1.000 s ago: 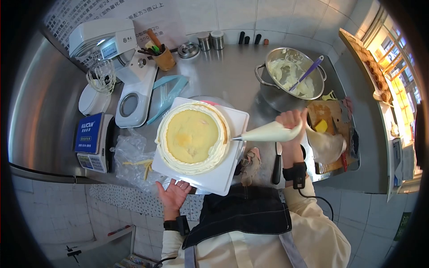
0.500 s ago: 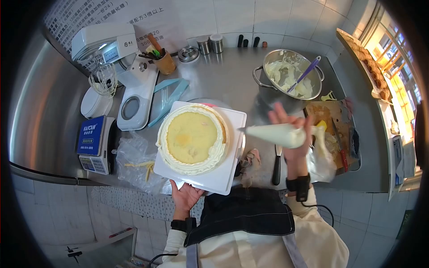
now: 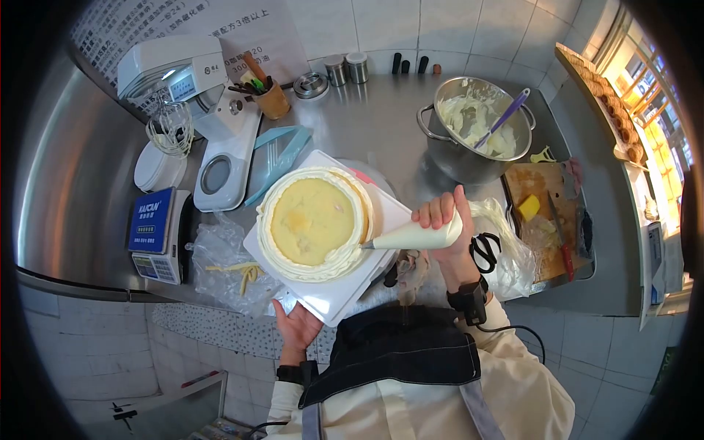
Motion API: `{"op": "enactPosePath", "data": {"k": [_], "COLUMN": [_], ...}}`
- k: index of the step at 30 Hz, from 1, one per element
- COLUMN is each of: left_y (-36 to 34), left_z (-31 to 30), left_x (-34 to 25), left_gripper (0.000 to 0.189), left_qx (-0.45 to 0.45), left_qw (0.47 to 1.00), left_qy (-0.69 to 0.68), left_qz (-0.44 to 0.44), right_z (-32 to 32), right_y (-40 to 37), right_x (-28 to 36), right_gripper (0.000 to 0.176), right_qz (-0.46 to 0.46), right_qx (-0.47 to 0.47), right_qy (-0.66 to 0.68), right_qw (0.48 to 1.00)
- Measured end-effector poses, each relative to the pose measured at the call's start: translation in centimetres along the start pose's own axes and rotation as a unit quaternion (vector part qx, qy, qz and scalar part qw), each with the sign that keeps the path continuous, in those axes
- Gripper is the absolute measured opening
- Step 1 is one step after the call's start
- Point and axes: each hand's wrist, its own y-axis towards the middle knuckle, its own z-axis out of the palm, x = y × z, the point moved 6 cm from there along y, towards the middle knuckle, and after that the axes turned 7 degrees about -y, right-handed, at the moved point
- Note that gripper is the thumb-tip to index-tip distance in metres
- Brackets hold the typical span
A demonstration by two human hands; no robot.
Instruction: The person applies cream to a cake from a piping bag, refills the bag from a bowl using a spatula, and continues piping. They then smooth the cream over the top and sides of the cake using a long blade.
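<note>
The right hand [image 3: 453,251] is clamped around one piping bag [image 3: 416,235], its nozzle at the right of the cream rim of one round cake [image 3: 312,224]. The left hand [image 3: 299,325], apart from it, lies palm up, fingers spread and partly hidden under the near corner of the white board [image 3: 385,209] bearing the cake. Crumpled plastic lies on both sides: one heap [image 3: 224,257] left, another [image 3: 507,264] just right of the right hand. Farther right are one cutting board [image 3: 528,183] and one red-handled knife [image 3: 566,260]; far right, one pot [image 3: 462,161] with one purple spatula [image 3: 504,117]. Left stand one scale [image 3: 150,227] and one mixer [image 3: 170,62].
</note>
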Motion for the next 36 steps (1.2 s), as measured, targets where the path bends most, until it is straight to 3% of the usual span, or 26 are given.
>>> {"op": "enactPosePath", "data": {"k": [6,8,12,15,19,21,25,28,30,33,36], "left_y": [0.3,0.3,0.5,0.4,0.5,0.6,0.6,0.6,0.8,0.6,0.6], "left_z": [-0.7,-1.0,0.5,-0.4,-0.1,0.4,1.8,1.2,0.7,0.9,1.0], "left_x": [-4.8,-6.3,-5.8,-3.1,-5.0,-6.9,-7.1,-6.9,-6.6,-6.2,-6.0], "left_gripper": [0.093,0.091,0.09,0.088,0.087,0.085,0.088,0.087,0.086,0.086,0.087], "left_qx": [-0.042,-0.07,-0.017,-0.018,0.001,0.021,0.064,0.002,0.074,-0.001,0.032], "left_qw": [0.995,0.984,0.985,0.999,0.996,0.989,0.99,0.987,0.992,0.993,0.992], "left_qy": [0.042,-0.002,0.016,0.038,0.044,-0.026,-0.033,0.052,-0.002,0.009,0.058], "left_qz": [0.081,0.163,0.171,0.008,0.075,0.142,0.124,0.149,0.099,0.119,0.108], "right_z": [0.2,-0.2,-0.1,-0.1,-0.1,-0.1,-0.2,0.0,0.1,0.0,0.0], "right_y": [1.3,1.9,2.7,3.3,3.8,4.0,4.2,4.2,4.3,4.3,4.2], "right_x": [0.7,0.9,1.0,1.2,1.7,2.0,2.5,3.3,3.5,3.9,4.4], "right_gripper": [0.055,0.054,0.054,0.055,0.056,0.056,0.056,0.056,0.056,0.055,0.055], "right_qz": [0.002,-0.003,-0.014,-0.02,-0.027,-0.032,-0.039,-0.053,-0.056,-0.063,-0.07], "right_qx": [-0.002,-0.001,0.013,0.001,-0.002,0.003,0.004,0.011,0.026,0.042,0.043], "right_qy": [0.027,0.024,0.023,0.013,0.001,0.002,0.008,-0.009,0.0,-0.009,-0.02], "right_qw": [1.0,1.0,1.0,1.0,1.0,0.999,0.999,0.998,0.998,0.997,0.996]}}
